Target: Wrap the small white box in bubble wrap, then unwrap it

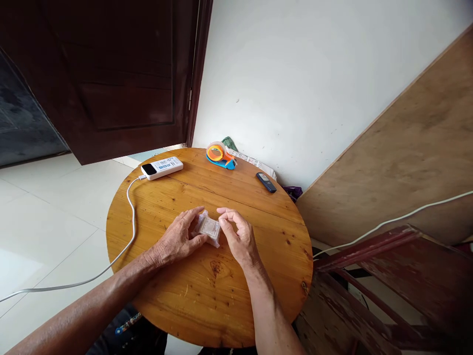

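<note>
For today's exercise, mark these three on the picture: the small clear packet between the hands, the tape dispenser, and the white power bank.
small clear packet [208, 228], head view, on the middle of its paper label.
tape dispenser [218, 154], head view, on the orange roll.
white power bank [162, 167], head view, on the middle of its printed top face.

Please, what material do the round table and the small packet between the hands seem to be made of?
Round table: wood, likely pine, with glossy varnish; grain lines and dark knots show. Small packet: apparently thin clear plastic film, crinkled and shiny, over something pale; left hand and right hand hold it.
</note>
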`<state>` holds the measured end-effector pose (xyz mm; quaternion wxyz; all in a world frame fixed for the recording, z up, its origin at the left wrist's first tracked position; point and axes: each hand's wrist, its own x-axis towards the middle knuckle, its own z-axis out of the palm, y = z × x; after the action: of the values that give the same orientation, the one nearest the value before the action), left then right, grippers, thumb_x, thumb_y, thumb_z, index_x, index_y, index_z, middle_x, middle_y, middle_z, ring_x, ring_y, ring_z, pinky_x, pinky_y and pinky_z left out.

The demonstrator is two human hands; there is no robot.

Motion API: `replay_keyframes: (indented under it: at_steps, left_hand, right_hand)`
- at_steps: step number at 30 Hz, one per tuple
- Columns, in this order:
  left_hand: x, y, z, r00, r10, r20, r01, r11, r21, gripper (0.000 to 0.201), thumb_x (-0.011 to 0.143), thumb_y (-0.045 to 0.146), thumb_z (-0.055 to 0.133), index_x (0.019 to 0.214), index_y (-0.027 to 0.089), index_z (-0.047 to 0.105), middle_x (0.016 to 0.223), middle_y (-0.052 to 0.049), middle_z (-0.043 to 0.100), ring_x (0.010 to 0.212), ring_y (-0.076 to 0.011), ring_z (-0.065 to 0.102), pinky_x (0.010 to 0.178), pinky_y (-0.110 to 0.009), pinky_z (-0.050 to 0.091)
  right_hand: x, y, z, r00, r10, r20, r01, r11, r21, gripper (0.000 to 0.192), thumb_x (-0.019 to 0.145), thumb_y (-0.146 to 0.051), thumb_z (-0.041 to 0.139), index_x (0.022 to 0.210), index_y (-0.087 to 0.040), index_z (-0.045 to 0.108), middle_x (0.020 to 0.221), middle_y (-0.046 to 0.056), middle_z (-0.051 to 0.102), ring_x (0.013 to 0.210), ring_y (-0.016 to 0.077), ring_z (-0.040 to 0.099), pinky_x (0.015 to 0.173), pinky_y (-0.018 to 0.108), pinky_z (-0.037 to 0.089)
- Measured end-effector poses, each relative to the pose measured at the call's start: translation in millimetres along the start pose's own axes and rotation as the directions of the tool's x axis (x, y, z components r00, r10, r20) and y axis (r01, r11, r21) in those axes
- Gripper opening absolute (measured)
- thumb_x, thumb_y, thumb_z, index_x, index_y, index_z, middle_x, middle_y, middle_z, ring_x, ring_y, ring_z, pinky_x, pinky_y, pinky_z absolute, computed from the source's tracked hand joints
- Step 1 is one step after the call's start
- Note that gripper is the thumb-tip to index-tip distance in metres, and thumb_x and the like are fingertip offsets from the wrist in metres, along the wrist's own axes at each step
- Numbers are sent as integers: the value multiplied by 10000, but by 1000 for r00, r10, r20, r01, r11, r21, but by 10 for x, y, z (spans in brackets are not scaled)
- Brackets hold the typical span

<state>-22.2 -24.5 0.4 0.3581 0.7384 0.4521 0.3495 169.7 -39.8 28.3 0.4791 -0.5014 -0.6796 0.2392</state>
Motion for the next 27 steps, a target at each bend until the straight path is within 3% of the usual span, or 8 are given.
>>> replay_keyframes:
  at_steps: [2, 4, 6, 10, 14, 19, 22, 27]
  left_hand:
    - [1, -7, 3, 1000, -7, -3, 7, 1000, -5, 694, 788, 342, 662, 1417, 151, 440, 1215, -144, 633, 1109, -301, 601, 978, -477, 483]
    - [5, -24, 12, 1000, 4, -11, -4, 1000, -9, 696, 785, 345, 667, 1415, 152, 443, 1226, -148, 635, 1119, -308, 600, 978, -477, 483]
    - [9, -45, 23, 1000, 20, -18, -20, 1000, -10, 700, 783, 342, 670, 1416, 147, 444, 1239, -153, 634, 1131, -312, 597, 979, -472, 481]
    - [6, -57, 33, 999, 31, -28, -31, 999, -7, 710, 772, 311, 669, 1421, 139, 438, 1249, -156, 626, 1134, -306, 594, 978, -454, 480]
    - [-4, -13, 1, 999, 31, -17, -31, 1000, -6, 720, 778, 363, 659, 1419, 122, 439, 1224, -157, 622, 1103, -304, 590, 978, -462, 468]
    - [4, 27, -33, 1000, 2, -14, -2, 1000, -12, 723, 806, 497, 623, 1393, 106, 467, 1128, -152, 625, 1050, -303, 589, 963, -477, 461]
    - [3, 22, -18, 1000, 13, -2, -13, 999, -42, 751, 769, 476, 680, 1397, 128, 462, 1213, -161, 607, 1130, -321, 568, 1005, -488, 434]
    - [-23, 42, 12, 988, 22, 152, 10, 979, -205, 848, 731, 327, 727, 1471, 166, 346, 1266, -136, 607, 1082, -281, 609, 950, -416, 483]
  right_hand:
    - [4, -14, -46, 993, -2, 116, 3, 1000, -8, 84, 815, -202, 610, 872, -225, 668, 1175, 79, 698, 1134, 236, 629, 1026, 390, 442]
    - [-1, -13, -56, 978, -10, 207, 14, 1000, -15, 218, 763, -156, 639, 960, -227, 697, 1252, 83, 669, 1185, 234, 611, 1047, 386, 435]
    - [-10, 4, -27, 975, -28, 221, 34, 999, -26, 261, 770, -147, 641, 1007, -230, 712, 1261, 89, 666, 1182, 227, 618, 1034, 375, 453]
    - [-30, 44, 87, 988, -129, 83, 138, 984, -112, 146, 844, -183, 617, 905, -239, 737, 1188, 85, 702, 1108, 231, 650, 993, 386, 479]
    - [-49, 19, 153, 978, -202, -56, 192, 970, -147, 167, 912, -194, 543, 856, -227, 697, 1150, 94, 708, 1107, 230, 643, 984, 389, 469]
    - [-70, -77, 117, 987, -129, -98, 128, 992, -18, 134, 944, -242, 525, 886, -224, 644, 1129, 82, 697, 1092, 212, 637, 972, 362, 467]
    - [-79, -112, 83, 993, -94, -74, 99, 992, 77, 132, 948, -268, 534, 888, -227, 644, 1122, 68, 699, 1083, 204, 636, 958, 345, 471]
    - [-68, -112, 41, 982, 52, -181, 4, 956, 294, 147, 939, -330, 564, 909, -222, 660, 1106, 66, 720, 1091, 213, 639, 945, 352, 482]
